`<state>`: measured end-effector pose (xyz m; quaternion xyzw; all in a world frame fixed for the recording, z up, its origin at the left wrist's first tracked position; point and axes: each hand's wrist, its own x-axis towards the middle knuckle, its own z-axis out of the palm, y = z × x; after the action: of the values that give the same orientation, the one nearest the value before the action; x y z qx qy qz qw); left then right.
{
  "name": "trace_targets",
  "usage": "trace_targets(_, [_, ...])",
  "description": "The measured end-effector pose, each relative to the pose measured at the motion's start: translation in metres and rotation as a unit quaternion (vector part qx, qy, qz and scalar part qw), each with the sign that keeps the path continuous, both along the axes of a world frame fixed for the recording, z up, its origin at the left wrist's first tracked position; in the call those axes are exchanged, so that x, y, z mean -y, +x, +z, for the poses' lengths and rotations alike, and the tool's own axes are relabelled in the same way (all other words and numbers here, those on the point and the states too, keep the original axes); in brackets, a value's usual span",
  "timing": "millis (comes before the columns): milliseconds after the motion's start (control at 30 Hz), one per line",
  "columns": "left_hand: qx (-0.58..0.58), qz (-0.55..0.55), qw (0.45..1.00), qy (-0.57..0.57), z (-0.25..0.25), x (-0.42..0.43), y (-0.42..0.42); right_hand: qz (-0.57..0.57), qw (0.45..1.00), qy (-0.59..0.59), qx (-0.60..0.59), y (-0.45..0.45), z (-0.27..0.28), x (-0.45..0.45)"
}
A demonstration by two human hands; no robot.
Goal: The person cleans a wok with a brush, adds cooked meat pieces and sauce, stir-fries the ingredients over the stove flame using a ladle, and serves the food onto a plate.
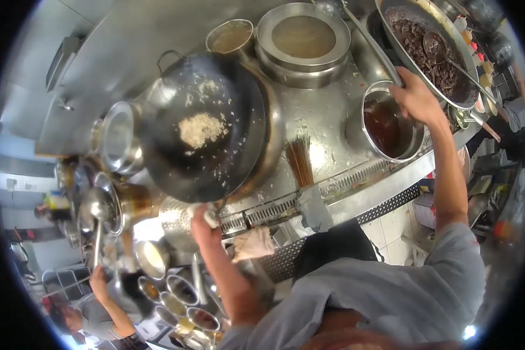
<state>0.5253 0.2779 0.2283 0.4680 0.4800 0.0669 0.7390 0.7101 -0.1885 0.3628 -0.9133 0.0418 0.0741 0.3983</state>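
Observation:
A dark wok (251,125) holds a clump of pale rice (202,129) with loose grains scattered around it. My left hand (205,230) is closed at the wok's near rim, with a white folded cloth (211,216) in its grip; the wok's ear there is mostly hidden. My right hand (419,100) is closed round the end of a long-handled ladle (372,41), whose bowl is partly cut off at the top edge. Below that hand stands a metal pot (356,125) of dark reddish-brown liquid.
A bamboo wok brush (299,162) lies on the steel stove top (318,116). Behind are a lidded-looking round pot (303,73) and a wide pan (469,61) of dark food. Several seasoning bowls (203,318) stand lower left. Another person (108,309) holds a ladle at left.

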Motion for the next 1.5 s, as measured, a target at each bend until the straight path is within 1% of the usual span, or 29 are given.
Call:
trace_targets(33, [0.045, 0.028, 0.998, -0.029, -0.023, -0.007, -0.002, -0.004, 1.0, -0.001, -0.024, 0.014, -0.005, -0.004])
trace_targets(67, [0.002, 0.047, 0.998, 0.029, -0.017, 0.003, 0.002, -0.004, 0.999, 0.001, -0.046, 0.026, -0.011, -0.012])
trace_targets(133, [0.01, 0.084, 0.996, 0.026, -0.011, 0.002, 0.0, -0.07, 0.953, 0.249, -0.157, 0.06, -0.051, -0.019])
trace_targets(167, [0.022, 0.088, 0.995, 0.026, -0.017, 0.001, -0.005, -0.058, 0.865, 0.454, -0.206, 0.072, -0.068, -0.017])
trace_targets(200, [0.065, 0.057, 0.992, 0.092, -0.029, -0.001, -0.015, -0.09, 0.712, 0.636, -0.283, 0.074, -0.065, -0.022])
trace_targets(267, [0.122, 0.029, 0.98, 0.156, -0.048, 0.004, -0.014, -0.064, 0.592, 0.744, -0.304, 0.07, -0.058, -0.036])
trace_targets(400, [0.144, 0.018, 0.956, 0.256, -0.078, 0.004, -0.01, -0.035, 0.602, 0.755, -0.259, 0.034, -0.043, -0.086])
trace_targets(467, [0.146, 0.132, 0.978, 0.074, -0.057, 0.012, 0.004, -0.034, 0.618, 0.749, -0.236, 0.012, -0.027, -0.107])
trace_targets(500, [0.17, 0.064, 0.983, 0.035, -0.059, 0.006, -0.001, -0.069, 0.623, 0.756, -0.187, -0.011, -0.014, -0.125])
trace_targets(567, [0.182, 0.009, 0.981, -0.058, -0.018, 0.01, -0.027, -0.01, 0.574, 0.79, -0.216, -0.033, -0.012, -0.133])
trace_targets(633, [0.159, -0.069, 0.973, -0.151, -0.031, -0.009, -0.073, -0.009, 0.577, 0.802, -0.153, -0.063, -0.005, -0.153])
trace_targets(700, [0.01, -0.264, 0.964, 0.019, 0.007, -0.016, -0.142, 0.018, 0.583, 0.806, -0.101, -0.09, -0.004, -0.162])
trace_targets(733, [0.085, -0.311, 0.938, 0.127, -0.007, -0.017, -0.182, 0.049, 0.577, 0.809, -0.104, -0.095, -0.01, -0.16])
trace_targets(800, [0.064, -0.367, 0.926, 0.053, 0.0, -0.016, -0.257, 0.119, 0.524, 0.821, -0.192, -0.101, -0.032, -0.144])
trace_targets(867, [-0.125, -0.372, 0.9, 0.187, -0.03, 0.009, -0.33, 0.193, 0.445, 0.808, -0.335, -0.066, -0.073, -0.117])
trace_targets(900, [-0.147, -0.411, 0.881, 0.183, -0.078, 0.017, -0.364, 0.222, 0.561, 0.696, -0.389, 0.033, -0.145, -0.069])
trace_targets(967, [-0.264, -0.422, 0.859, 0.119, -0.158, 0.039, -0.432, 0.134, 0.741, 0.594, -0.281, -0.036, -0.106, -0.145])
trace_targets(1000, [-0.354, -0.394, 0.846, 0.058, -0.167, 0.052, -0.485, 0.147, 0.816, 0.501, -0.25, -0.061, -0.093, -0.177])
trace_targets(1033, [-0.403, -0.117, 0.906, 0.058, -0.174, 0.101, -0.52, 0.173, 0.864, 0.412, -0.232, -0.075, -0.09, -0.193])
trace_targets(1067, [-0.435, 0.156, 0.884, 0.066, -0.171, 0.148, -0.545, 0.204, 0.903, 0.314, -0.209, -0.094, -0.08, -0.206])
trace_targets(1100, [-0.451, 0.179, 0.872, 0.056, -0.171, 0.195, -0.562, 0.236, 0.926, 0.229, -0.185, -0.11, -0.068, -0.213])
trace_targets(1133, [-0.347, 0.363, 0.863, -0.046, -0.173, 0.248, -0.564, 0.264, 0.94, 0.142, -0.162, -0.124, -0.056, -0.219])
trace_targets(1167, [-0.219, 0.532, 0.807, -0.134, -0.177, 0.309, -0.565, 0.288, 0.945, 0.068, -0.141, -0.139, -0.044, -0.225])
trace_targets(1200, [-0.224, 0.527, 0.803, -0.162, -0.19, 0.365, -0.567, 0.306, 0.937, 0.071, -0.153, -0.144, -0.046, -0.232])
trace_targets(1267, [-0.341, 0.346, 0.854, -0.187, -0.217, 0.464, -0.558, 0.338, 0.906, 0.164, -0.194, -0.163, -0.042, -0.252])
trace_targets(1333, [-0.367, 0.237, 0.873, -0.217, -0.241, 0.55, -0.525, 0.391, 0.859, 0.243, -0.223, -0.175, -0.038, -0.271])
trace_targets(1400, [-0.35, 0.233, 0.875, -0.24, -0.255, 0.61, -0.487, 0.4, 0.713, 0.468, -0.334, -0.183, -0.06, -0.3])
trace_targets(1467, [-0.326, 0.277, 0.873, -0.234, -0.272, 0.64, -0.449, 0.415, 0.604, 0.548, -0.403, -0.184, -0.069, -0.343])
trace_targets(1500, [-0.317, 0.303, 0.871, -0.223, -0.282, 0.647, -0.433, 0.643, 0.691, 0.313, -0.105, -0.183, -0.074, -0.379])
